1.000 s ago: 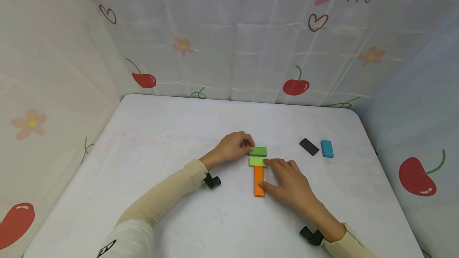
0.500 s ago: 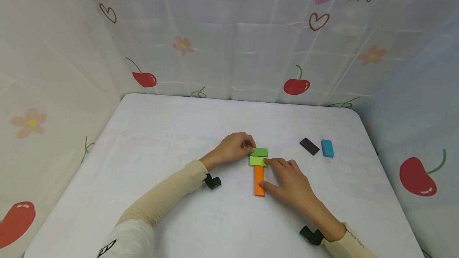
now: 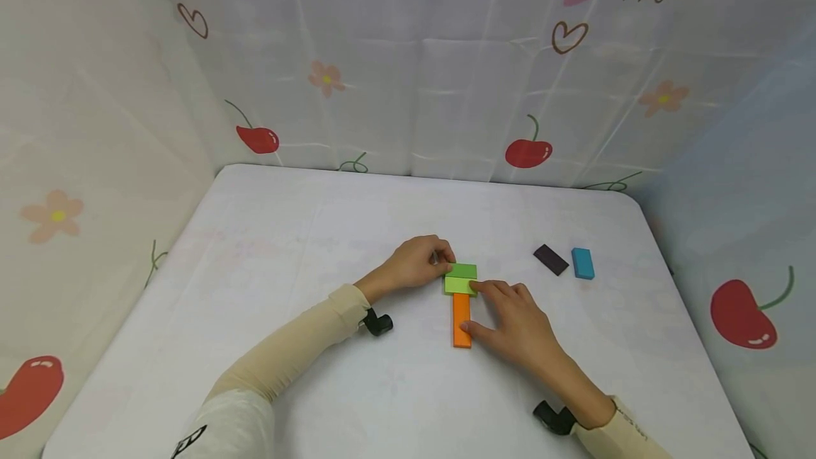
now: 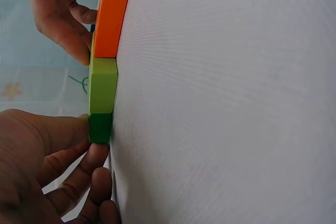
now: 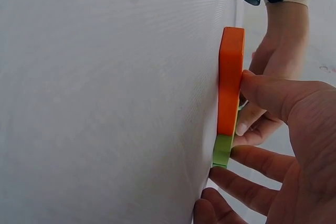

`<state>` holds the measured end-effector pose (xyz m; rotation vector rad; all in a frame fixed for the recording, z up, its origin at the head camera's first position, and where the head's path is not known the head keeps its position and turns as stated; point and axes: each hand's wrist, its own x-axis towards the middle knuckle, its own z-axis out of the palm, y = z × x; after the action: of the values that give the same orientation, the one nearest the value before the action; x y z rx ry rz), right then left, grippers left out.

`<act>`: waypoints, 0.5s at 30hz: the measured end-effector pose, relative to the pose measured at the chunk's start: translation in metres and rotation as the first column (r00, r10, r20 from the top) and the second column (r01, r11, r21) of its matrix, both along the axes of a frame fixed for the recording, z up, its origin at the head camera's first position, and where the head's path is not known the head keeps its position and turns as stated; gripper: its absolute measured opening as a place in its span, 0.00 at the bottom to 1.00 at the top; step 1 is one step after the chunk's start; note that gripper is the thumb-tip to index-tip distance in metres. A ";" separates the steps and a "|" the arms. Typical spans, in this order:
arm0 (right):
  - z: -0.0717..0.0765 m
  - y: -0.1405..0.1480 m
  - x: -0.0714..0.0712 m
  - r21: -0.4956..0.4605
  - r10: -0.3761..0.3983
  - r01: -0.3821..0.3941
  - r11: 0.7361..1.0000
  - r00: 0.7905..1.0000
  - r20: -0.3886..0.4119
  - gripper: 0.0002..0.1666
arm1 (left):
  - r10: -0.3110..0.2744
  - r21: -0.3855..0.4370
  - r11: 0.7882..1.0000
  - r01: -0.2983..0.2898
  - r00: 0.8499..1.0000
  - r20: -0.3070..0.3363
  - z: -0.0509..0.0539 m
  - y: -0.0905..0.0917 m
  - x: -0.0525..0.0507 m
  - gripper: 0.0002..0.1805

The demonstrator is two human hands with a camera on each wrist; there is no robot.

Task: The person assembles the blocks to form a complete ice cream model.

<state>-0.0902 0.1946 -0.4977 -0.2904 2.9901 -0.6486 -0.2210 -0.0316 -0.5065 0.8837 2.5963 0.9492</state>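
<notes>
Three flat blocks lie in a line on the white table [image 3: 357, 225]: an orange block [image 3: 462, 331] lengthwise, a light green block [image 3: 456, 285] crosswise at its far end, and a green block [image 3: 464, 271] beyond that. My left hand [image 3: 417, 262] pinches the green block between thumb and fingers at its left end. It sits flush against the light green block [image 4: 103, 87] in the left wrist view. My right hand [image 3: 518, 326] rests its thumb on the orange block [image 5: 231, 77] and its index finger on the light green block; its fingers are fairly straight.
To the right lie a dark brown block [image 3: 551, 260] and a blue block [image 3: 583, 263], apart from each other. A printed curtain [image 3: 414, 76] hangs behind and beside the table.
My left hand has drawn the green block slightly to the right and toward the light green block, closing the thin gap between them. My right hand has stayed in place.
</notes>
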 end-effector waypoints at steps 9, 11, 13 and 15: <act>0.000 0.000 0.001 -0.005 0.003 -0.003 1.000 1.000 -0.010 0.41 | 0.005 -0.009 1.000 -0.005 1.000 0.001 0.001 0.001 0.000 0.04; 0.001 -0.001 0.001 -0.004 0.002 -0.002 1.000 1.000 -0.009 0.42 | 0.004 -0.013 1.000 -0.004 1.000 -0.001 0.001 0.001 0.000 0.04; 0.001 -0.001 0.001 -0.005 -0.001 0.001 1.000 1.000 -0.009 0.42 | -0.001 -0.017 1.000 0.001 1.000 -0.006 0.002 0.001 0.001 0.05; 0.000 -0.001 0.001 -0.009 -0.002 0.001 1.000 1.000 -0.006 0.42 | -0.007 -0.023 1.000 0.007 1.000 -0.015 0.001 0.000 0.001 0.05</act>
<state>-0.0893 0.1933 -0.4972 -0.2913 2.9946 -0.6620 -0.2200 -0.0317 -0.5053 0.8975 2.6094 0.9131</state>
